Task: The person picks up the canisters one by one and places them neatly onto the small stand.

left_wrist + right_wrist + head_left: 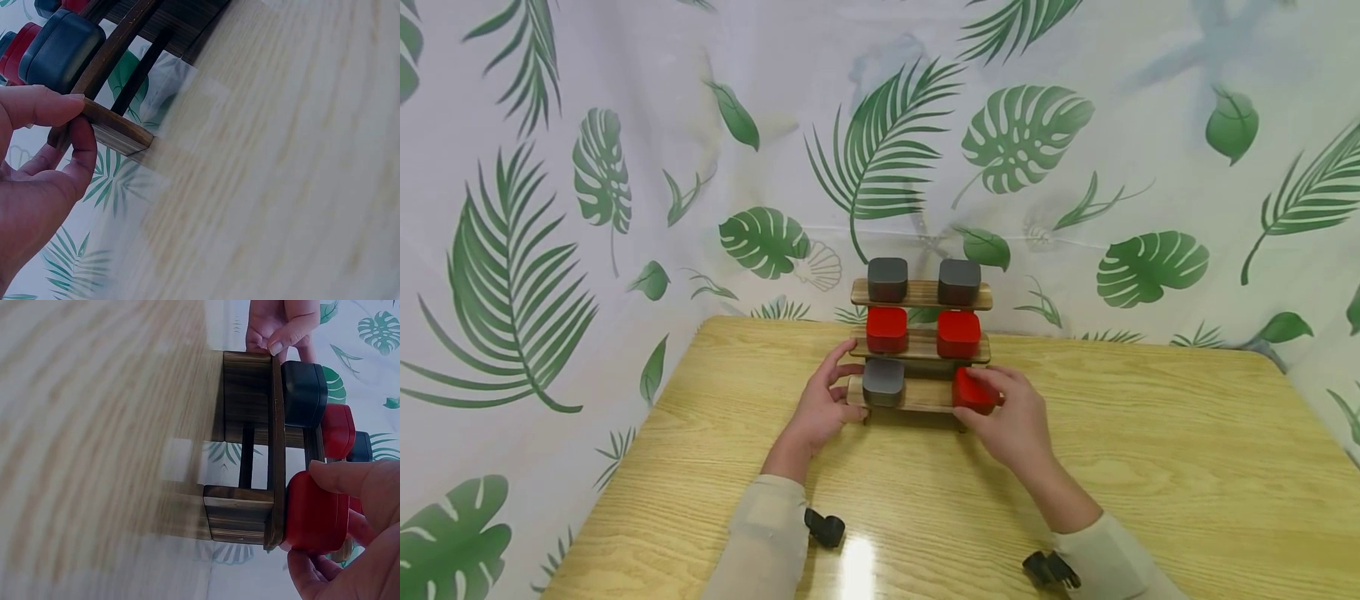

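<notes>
A three-tier wooden display rack (928, 394) stands on the table, with small rounded square boxes on its steps. My left hand (826, 402) pinches the left end of the lowest step, thumb in front and fingers behind, as the left wrist view shows. At that step's right end, my right hand (1017, 417) grips a red box (312, 512) between thumb and fingers; the box sits on the board. A dark grey box (883, 382) is on the same step, close to my left hand. Two red boxes, left (887, 329) and right (958, 333), occupy the middle step.
On the top step are two dark grey boxes, left (887, 279) and right (959, 282). Behind the rack, a white cloth with green leaf prints (880, 150) hangs at the back edge of the wood-grain table (1150, 433). Black straps (825, 528) are on both wrists.
</notes>
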### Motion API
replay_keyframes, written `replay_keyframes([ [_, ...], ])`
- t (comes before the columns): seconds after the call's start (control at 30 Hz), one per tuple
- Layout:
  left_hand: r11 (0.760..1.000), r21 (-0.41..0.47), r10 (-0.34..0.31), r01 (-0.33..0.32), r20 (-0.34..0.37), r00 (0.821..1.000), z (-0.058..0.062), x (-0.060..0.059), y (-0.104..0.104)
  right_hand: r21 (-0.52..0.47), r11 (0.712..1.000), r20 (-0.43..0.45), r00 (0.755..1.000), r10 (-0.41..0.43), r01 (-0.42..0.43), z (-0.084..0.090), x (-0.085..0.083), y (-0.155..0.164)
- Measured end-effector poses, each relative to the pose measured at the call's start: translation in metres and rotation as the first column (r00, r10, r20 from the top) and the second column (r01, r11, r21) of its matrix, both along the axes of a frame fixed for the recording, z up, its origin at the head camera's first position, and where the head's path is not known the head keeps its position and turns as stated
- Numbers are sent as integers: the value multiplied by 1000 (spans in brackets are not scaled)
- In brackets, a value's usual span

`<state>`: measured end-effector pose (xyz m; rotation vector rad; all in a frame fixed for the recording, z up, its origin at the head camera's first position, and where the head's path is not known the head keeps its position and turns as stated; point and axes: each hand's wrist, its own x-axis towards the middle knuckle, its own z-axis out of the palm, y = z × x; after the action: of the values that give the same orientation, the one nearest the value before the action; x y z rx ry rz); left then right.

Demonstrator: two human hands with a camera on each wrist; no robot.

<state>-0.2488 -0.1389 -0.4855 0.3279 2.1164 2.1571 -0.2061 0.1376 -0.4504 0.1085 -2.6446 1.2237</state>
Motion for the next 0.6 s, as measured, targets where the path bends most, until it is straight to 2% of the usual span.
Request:
replay_keyframes([
  [0.27, 1000, 5, 10, -10, 7, 1000, 1, 0, 0, 11, 1000, -42, 999, 17, -17, -2, -2, -7],
  [0.6, 1000, 3, -21, 21, 29, 999, 3, -2, -1, 18, 1000, -93, 995, 20, -18, -3, -4, -14],
])
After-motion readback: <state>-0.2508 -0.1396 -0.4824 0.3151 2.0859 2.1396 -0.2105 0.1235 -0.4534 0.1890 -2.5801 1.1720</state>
